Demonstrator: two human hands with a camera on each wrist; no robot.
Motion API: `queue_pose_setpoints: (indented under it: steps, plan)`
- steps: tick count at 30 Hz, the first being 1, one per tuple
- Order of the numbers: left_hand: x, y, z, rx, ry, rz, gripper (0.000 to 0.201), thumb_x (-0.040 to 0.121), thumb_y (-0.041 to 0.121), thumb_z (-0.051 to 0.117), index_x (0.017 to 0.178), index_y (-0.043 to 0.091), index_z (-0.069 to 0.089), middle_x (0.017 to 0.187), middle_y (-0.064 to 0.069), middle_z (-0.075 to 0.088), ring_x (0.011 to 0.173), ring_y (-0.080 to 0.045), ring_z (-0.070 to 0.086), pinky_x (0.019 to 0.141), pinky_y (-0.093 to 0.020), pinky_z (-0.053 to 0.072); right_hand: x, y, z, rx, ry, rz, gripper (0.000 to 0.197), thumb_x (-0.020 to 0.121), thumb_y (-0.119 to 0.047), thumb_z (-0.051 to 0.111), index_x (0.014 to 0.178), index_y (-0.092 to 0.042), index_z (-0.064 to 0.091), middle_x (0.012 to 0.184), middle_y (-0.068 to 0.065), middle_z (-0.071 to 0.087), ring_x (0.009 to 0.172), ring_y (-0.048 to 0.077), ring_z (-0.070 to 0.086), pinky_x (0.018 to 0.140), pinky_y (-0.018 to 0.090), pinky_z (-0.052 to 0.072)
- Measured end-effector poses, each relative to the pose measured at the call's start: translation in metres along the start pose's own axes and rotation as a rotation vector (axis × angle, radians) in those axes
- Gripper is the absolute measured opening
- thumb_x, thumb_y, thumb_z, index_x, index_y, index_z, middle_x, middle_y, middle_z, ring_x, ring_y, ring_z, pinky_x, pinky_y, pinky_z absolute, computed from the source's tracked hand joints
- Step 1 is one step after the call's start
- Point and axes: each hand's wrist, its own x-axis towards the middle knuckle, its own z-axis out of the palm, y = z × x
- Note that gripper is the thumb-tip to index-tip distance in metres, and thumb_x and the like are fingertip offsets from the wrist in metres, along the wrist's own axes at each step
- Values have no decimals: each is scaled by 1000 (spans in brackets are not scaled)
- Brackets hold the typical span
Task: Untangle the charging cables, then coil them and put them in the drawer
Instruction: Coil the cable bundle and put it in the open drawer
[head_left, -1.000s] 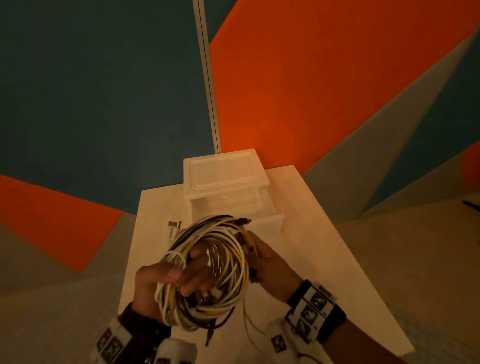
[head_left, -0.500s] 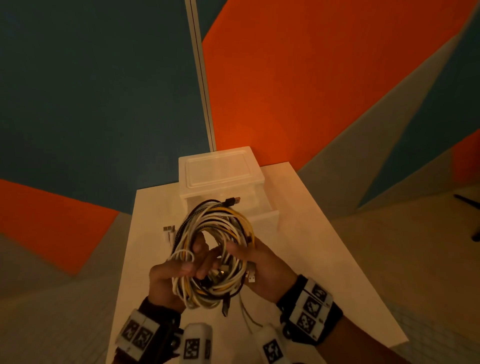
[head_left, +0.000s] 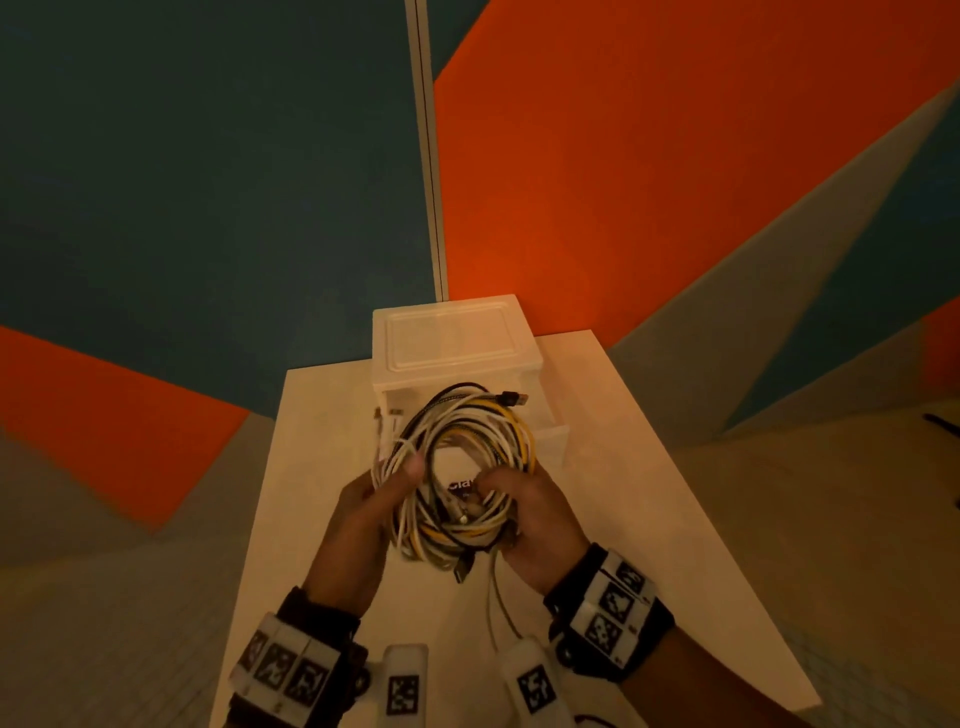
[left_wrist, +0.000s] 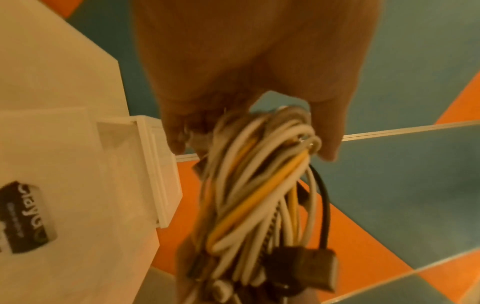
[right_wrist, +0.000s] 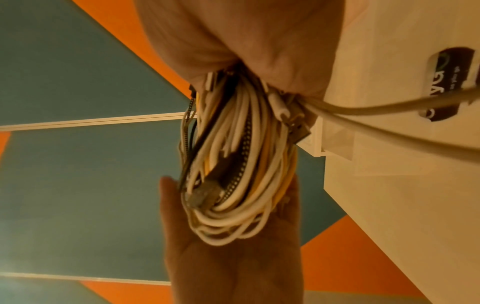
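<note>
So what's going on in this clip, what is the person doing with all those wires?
A person holds a coiled bundle of cables, white, yellow and black, in both hands above a white table. The left hand grips the bundle's left side, and the right hand grips its right side near the bottom. One loose cable end hangs down. Behind the bundle, the small white drawer unit stands with its drawer pulled open; the bundle is not yet in it.

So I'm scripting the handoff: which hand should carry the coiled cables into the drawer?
Right, probably: the right hand grips the cable coil nearer the open drawer; the left hand holds its far side.
</note>
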Motion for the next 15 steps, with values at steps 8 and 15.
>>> queue_pose_setpoints:
  steps: [8,15]
  plan:
    - [-15,-23,-20,143,192,-134,76,70,71,67,120,14,64,113,-8,70,106,-26,66,95,-46,47,9,-29,11,103,66,-85,16,89,2,52,96,-12,52,66,6,53,54,17,56,46,26,45]
    - [-49,-26,1,265,-111,-460,30,94,15,57,73,-2,69,59,-17,55,51,-24,50,51,-28,42,15,-33,20,201,117,-187,28,91,4,52,112,-15,55,73,6,58,60,18,60,55,31,52]
